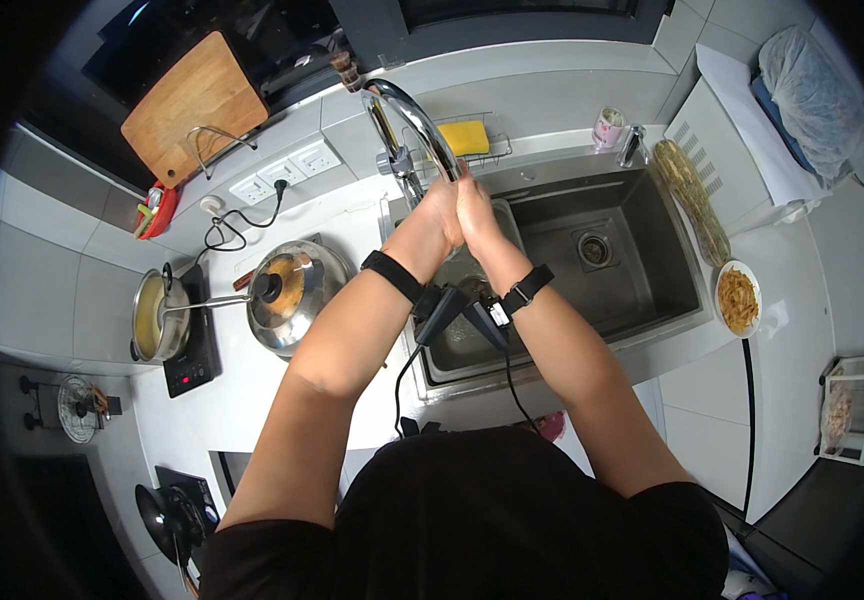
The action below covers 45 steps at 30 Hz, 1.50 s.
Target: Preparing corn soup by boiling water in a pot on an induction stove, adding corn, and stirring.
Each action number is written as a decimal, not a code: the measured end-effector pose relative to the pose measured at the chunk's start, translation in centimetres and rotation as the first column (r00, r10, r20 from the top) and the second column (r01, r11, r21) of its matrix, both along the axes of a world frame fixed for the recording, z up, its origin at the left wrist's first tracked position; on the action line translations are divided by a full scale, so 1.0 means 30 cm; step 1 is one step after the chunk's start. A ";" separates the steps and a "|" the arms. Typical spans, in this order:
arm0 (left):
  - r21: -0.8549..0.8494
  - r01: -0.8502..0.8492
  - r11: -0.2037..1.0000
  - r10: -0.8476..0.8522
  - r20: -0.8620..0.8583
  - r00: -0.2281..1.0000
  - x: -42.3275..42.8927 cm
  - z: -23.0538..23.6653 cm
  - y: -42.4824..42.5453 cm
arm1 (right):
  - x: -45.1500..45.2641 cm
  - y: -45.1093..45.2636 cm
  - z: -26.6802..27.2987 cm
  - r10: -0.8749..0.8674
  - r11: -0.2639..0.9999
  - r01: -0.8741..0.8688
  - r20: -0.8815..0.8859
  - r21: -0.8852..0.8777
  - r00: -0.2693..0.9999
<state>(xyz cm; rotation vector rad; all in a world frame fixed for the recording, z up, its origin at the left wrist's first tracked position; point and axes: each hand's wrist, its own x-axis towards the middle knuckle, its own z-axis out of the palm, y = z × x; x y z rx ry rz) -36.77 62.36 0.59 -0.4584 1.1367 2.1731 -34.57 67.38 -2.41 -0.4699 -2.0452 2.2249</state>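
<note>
My left hand point(441, 204) and my right hand point(471, 196) are pressed together under the spout of the chrome faucet point(421, 120), above the left basin point(462, 349) of a steel sink. Water appears to run over and below them. No object shows between the palms, though their inner sides are hidden. Each wrist wears a black strap with a cabled device. Behind the faucet, a yellow sponge point(464, 138) rests in a wire rack point(503, 146).
Left are a lidded steel pan point(301, 300) and a pot on an induction cooker point(190, 367). A cutting board point(196, 109) leans behind them. Right of the deeper basin point(589, 300) lie a long wrapped bundle point(691, 199) and a food-filled white bowl point(758, 296).
</note>
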 end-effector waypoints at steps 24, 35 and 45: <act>-0.048 0.019 0.999 -0.025 -0.147 0.989 0.036 -0.040 -0.062 | 0.084 -0.077 -0.047 -0.018 0.946 0.016 0.004 0.323 1.000; -0.803 0.060 0.592 -0.793 -0.569 0.218 -0.118 -0.221 -0.100 | 0.098 -0.013 0.083 0.063 0.840 0.232 -0.515 0.490 0.855; -0.877 -0.481 0.000 -0.977 0.102 -0.186 0.034 0.053 -0.131 | -0.044 0.114 0.120 0.739 0.667 -0.703 -0.098 0.248 0.666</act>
